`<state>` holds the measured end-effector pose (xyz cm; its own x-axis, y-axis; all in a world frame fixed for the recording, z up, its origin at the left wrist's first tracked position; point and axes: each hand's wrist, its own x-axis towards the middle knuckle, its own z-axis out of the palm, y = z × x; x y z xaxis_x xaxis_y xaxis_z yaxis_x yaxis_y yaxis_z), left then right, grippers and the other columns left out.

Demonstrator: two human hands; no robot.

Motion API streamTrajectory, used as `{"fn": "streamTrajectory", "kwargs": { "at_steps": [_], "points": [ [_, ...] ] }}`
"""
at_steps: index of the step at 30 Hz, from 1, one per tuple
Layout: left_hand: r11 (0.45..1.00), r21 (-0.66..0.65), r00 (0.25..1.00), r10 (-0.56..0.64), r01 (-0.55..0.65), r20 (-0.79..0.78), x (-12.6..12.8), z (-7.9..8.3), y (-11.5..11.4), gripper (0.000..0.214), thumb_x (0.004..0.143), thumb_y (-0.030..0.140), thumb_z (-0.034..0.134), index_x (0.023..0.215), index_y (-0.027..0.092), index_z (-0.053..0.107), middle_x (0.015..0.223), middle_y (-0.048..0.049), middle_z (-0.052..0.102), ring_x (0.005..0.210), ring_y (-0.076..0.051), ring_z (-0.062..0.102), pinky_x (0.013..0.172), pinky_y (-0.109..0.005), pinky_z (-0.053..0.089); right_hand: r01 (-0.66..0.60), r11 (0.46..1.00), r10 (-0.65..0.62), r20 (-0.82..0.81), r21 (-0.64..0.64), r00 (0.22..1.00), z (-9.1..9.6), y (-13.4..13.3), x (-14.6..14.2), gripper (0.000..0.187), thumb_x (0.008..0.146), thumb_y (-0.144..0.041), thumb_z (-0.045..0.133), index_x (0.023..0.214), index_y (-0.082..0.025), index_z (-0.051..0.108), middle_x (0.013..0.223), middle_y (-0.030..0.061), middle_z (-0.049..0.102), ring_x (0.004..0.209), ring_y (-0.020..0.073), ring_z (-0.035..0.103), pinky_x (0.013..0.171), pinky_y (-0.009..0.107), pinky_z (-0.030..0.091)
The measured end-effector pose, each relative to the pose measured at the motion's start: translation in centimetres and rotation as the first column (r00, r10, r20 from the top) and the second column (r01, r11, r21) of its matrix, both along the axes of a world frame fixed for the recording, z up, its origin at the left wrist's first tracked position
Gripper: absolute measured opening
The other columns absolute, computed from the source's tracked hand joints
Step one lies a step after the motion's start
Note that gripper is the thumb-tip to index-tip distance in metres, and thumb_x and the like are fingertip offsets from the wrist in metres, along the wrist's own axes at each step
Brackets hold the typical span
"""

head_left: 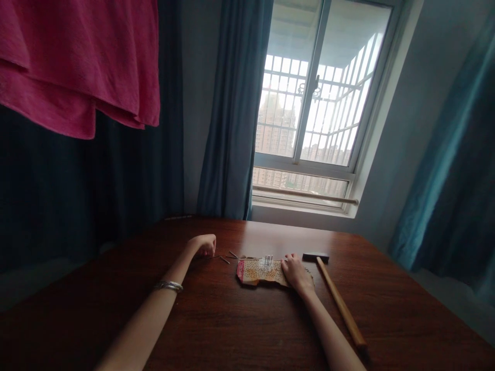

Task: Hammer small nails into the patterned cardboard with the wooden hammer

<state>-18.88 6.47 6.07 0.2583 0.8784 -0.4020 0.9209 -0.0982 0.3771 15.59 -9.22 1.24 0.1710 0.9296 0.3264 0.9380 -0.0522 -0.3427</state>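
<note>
Two hands: left hand (pixel 208 246) curled near loose nails (pixel 225 260), impossible to tell if holding one; right hand (pixel 297 272) laid over patterned board (pixel 251 272) on table (pixel 232 324), too hidden to tell how closed. Could topple upright nails (pixel 268 259) by shifting board, or bump hammer (pixel 339 299) by drifting right.

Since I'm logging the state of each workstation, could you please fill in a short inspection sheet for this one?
Surface: brown, wood-look tabletop, glossier toward the window.
Work items: dotted board with several upright nails; wooden-handled hammer lying right of the right hand.
Clutter: a few loose nails between the left hand and the board.
Hands: left curled near the loose nails, contents hidden; right resting on the board. Silver bangle on the left wrist.
Cables: nothing seen for certain.
Surroundings: window with bars outside, blue curtain beside it, pink cloth hanging upper left.
</note>
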Motion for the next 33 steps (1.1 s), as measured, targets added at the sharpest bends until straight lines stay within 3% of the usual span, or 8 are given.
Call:
{"fn": "streamTrajectory", "kwargs": {
  "at_steps": [6,16,19,22,27,29,31,33],
  "points": [
    [0.997,-0.063,0.999,-0.036,0.036,0.004,-0.2,-0.4,0.1,0.018,0.039,0.020,0.069,0.052,0.013,0.059,0.042,-0.0001,0.050,0.038,-0.011,0.041,0.039,-0.022,0.031,0.001,0.999,0.000,-0.020,0.049,1.000,-0.6,0.2,0.5,0.030,0.084,-0.031,0.036,0.093,-0.015,0.059,0.100,0.0144,0.056,0.091,0.0219,0.056,0.078,0.029,0.039],
    [0.995,-0.037,0.993,-0.088,0.092,0.077,0.2,-0.1,-0.7,0.008,0.044,0.017,0.062,0.047,0.012,0.058,0.040,-0.0002,0.049,0.040,-0.011,0.041,0.041,-0.022,0.031,-0.030,0.983,0.061,-0.165,0.182,0.984,-0.8,0.2,0.9,0.028,0.080,-0.029,0.043,0.091,-0.013,0.062,0.095,0.0151,0.058,0.086,0.0229,0.058,0.077,0.032,0.042],
    [0.983,0.072,0.959,-0.181,0.169,0.217,0.9,1.4,-1.0,0.011,0.048,0.021,0.063,0.052,0.011,0.061,0.046,-0.0004,0.054,0.045,-0.011,0.046,0.045,-0.021,0.033,-0.044,0.962,0.110,-0.232,0.269,0.966,0.1,0.2,1.0,0.028,0.080,-0.026,0.042,0.095,-0.013,0.062,0.098,0.0147,0.058,0.089,0.0223,0.057,0.081,0.032,0.041],
    [0.942,0.268,0.854,-0.304,0.203,0.423,3.3,3.4,-2.1,0.019,0.056,0.028,0.062,0.065,0.011,0.066,0.056,-0.0008,0.059,0.053,-0.011,0.050,0.049,-0.020,0.034,-0.081,0.931,0.194,-0.294,0.356,0.936,1.4,0.0,0.3,0.028,0.081,-0.026,0.041,0.095,-0.014,0.062,0.098,0.0120,0.060,0.091,0.0206,0.056,0.082,0.031,0.043],
    [0.892,0.393,0.610,-0.443,0.223,0.657,9.5,5.1,-5.5,0.029,0.063,0.034,0.061,0.075,0.007,0.066,0.064,-0.0039,0.062,0.058,-0.011,0.052,0.054,-0.020,0.038,-0.167,0.893,0.349,-0.409,0.418,0.843,2.6,-0.8,-2.8,0.032,0.083,-0.036,0.040,0.091,-0.018,0.065,0.089,0.0067,0.065,0.080,0.0176,0.060,0.061,0.025,0.049],
    [0.879,0.415,0.560,-0.470,0.233,0.682,11.7,4.8,-6.9,0.028,0.065,0.032,0.061,0.074,0.007,0.066,0.064,-0.0042,0.062,0.057,-0.011,0.052,0.053,-0.020,0.038,-0.192,0.881,0.419,-0.526,0.432,0.740,2.7,-1.3,-4.0,0.034,0.082,-0.041,0.043,0.092,-0.017,0.066,0.086,0.0059,0.067,0.075,0.0177,0.061,0.058,0.025,0.050],
    [0.870,0.424,0.541,-0.490,0.252,0.684,13.2,4.1,-7.9,0.027,0.066,0.032,0.061,0.074,0.007,0.066,0.064,-0.0039,0.062,0.057,-0.011,0.052,0.053,-0.019,0.038,-0.204,0.867,0.477,-0.640,0.454,0.603,2.9,-1.6,-4.9,0.035,0.079,-0.043,0.047,0.094,-0.017,0.066,0.084,0.0056,0.068,0.071,0.0176,0.061,0.056,0.026,0.050],
    [0.864,0.428,0.537,-0.501,0.264,0.679,14.1,3.5,-8.5,0.027,0.065,0.033,0.062,0.074,0.008,0.067,0.065,-0.0039,0.063,0.058,-0.011,0.053,0.054,-0.019,0.039,-0.198,0.859,0.502,-0.696,0.473,0.514,3.2,-2.0,-5.5,0.035,0.077,-0.044,0.051,0.094,-0.017,0.066,0.083,0.0053,0.068,0.070,0.0175,0.061,0.056,0.026,0.050]
  ]
}}
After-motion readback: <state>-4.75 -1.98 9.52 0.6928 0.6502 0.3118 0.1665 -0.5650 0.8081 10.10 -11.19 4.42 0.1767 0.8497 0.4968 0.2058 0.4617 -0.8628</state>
